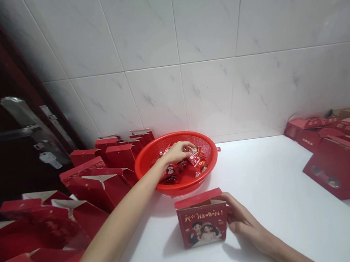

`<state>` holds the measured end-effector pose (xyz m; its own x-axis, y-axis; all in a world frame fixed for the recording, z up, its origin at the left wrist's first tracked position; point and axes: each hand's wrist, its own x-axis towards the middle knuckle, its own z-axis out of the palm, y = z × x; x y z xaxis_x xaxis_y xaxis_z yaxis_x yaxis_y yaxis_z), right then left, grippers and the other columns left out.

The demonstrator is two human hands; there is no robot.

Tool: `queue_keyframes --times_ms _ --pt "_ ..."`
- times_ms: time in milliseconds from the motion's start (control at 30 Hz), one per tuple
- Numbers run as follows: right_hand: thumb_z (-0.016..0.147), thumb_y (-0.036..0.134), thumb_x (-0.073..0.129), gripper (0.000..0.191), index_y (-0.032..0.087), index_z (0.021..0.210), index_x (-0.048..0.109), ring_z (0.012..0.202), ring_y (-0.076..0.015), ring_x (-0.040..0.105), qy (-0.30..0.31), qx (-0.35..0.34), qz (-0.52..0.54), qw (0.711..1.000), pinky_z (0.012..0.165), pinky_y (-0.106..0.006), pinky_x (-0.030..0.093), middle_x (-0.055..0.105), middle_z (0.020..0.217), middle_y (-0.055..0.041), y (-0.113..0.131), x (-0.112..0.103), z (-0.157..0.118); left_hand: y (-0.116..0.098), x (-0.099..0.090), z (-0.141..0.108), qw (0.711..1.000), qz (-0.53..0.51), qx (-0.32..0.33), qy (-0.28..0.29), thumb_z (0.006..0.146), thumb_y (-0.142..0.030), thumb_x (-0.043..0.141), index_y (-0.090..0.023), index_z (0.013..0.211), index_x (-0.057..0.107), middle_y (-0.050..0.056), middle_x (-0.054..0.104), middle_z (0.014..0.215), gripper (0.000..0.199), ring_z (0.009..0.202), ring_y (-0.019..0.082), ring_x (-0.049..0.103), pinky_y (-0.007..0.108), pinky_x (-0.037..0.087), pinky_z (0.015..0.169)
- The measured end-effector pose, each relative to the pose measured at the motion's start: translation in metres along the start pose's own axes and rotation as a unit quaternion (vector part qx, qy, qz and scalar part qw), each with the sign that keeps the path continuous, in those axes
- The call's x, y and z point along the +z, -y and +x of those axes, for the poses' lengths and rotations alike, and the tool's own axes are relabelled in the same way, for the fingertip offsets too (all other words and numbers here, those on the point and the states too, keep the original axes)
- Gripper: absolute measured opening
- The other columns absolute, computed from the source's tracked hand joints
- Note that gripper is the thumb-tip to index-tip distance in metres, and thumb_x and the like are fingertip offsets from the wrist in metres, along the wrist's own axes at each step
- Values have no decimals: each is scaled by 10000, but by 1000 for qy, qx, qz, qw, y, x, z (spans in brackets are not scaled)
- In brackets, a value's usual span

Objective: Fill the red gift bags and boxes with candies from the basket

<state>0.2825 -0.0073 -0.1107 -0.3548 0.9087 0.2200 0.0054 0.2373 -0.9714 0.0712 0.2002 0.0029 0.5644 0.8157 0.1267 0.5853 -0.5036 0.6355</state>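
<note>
My left hand (179, 151) reaches into a red plastic basket (144, 155), its fingers closed on a small pink-and-white wrapped candy (193, 158). More wrapped candies (171, 172) lie in the basket below and around the hand. My right hand (240, 216) grips the right side of a red candy box (202, 225), which stands upright on the white table in front of the basket. A cartoon wedding couple and gold lettering decorate the box's front. Its top looks partly open, with a flap raised at the back; the inside is hidden.
Several red boxes (95, 185) with open tops crowd the table's left side. More red boxes (345, 165) stand at the right, some with handles. A tiled wall (212, 96) rises behind the white table (263, 171). At far left is a dark door with a metal handle (12, 134).
</note>
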Motion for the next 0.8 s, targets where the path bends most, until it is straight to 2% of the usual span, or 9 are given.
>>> queue_keyframes --times_ms 100,200,267,367,433,567,667,733,800 --pt "858 414 532 479 250 1307 524 708 -168 598 -75 3 51 996 678 -330 501 643 1172 -94 -4 -2 2 -16 -3 -3 997 -78 3 -16 770 -161 611 -120 994 727 90 758 1057 256 1005 209 680 311 533 910" --pt "917 429 516 380 257 1255 518 662 -142 583 -179 -1 29 983 627 -316 487 605 1265 -103 -5 -2 5 -46 -3 -10 988 -150 30 -18 802 -190 619 -115 945 721 91 752 1028 191 921 193 685 321 543 863" --pt "927 485 535 388 262 1243 502 644 -134 592 -211 -14 24 977 599 -315 491 579 1303 -112 -4 -3 7 -69 4 -15 983 -168 68 26 810 -181 625 -124 963 716 78 747 1003 186 875 175 683 321 545 839" --pt "899 541 582 455 254 1242 498 645 -146 611 -211 -32 50 976 590 -333 527 589 1278 -124 3 -6 9 -97 23 -21 972 -152 135 117 786 -144 665 -140 994 718 65 738 1004 214 920 176 681 313 537 854" --pt "873 550 627 480 244 1226 516 699 -173 629 -217 -36 56 974 617 -343 547 627 1224 -123 10 -8 9 -109 37 -24 963 -125 163 173 766 -128 693 -147 976 726 55 733 983 213 917 176 677 305 537 838" --pt "837 554 682 447 214 1115 593 704 -192 619 -249 -31 41 967 679 -353 536 711 985 -93 20 -11 8 -117 55 -27 949 -114 169 241 766 -111 692 -148 925 720 36 718 896 166 836 159 669 288 540 770" --pt "838 564 679 407 197 1014 657 615 -174 580 -256 -13 27 966 667 -355 516 711 851 -68 26 -12 7 -114 50 -27 939 -147 148 273 759 -142 711 -150 971 716 40 729 890 213 829 170 683 301 547 762" --pt "842 565 678 395 189 962 689 599 -167 565 -254 -4 19 967 663 -348 507 704 810 -61 26 -13 8 -108 40 -23 943 -162 145 252 763 -183 721 -149 1013 720 62 744 978 253 914 188 692 315 546 823" --pt "827 571 694 409 182 955 702 608 -167 568 -247 7 27 969 645 -333 498 705 793 -63 23 -12 8 -95 26 -14 962 -147 145 177 796 -230 693 -137 1029 727 84 746 1069 254 1001 203 682 318 529 886"
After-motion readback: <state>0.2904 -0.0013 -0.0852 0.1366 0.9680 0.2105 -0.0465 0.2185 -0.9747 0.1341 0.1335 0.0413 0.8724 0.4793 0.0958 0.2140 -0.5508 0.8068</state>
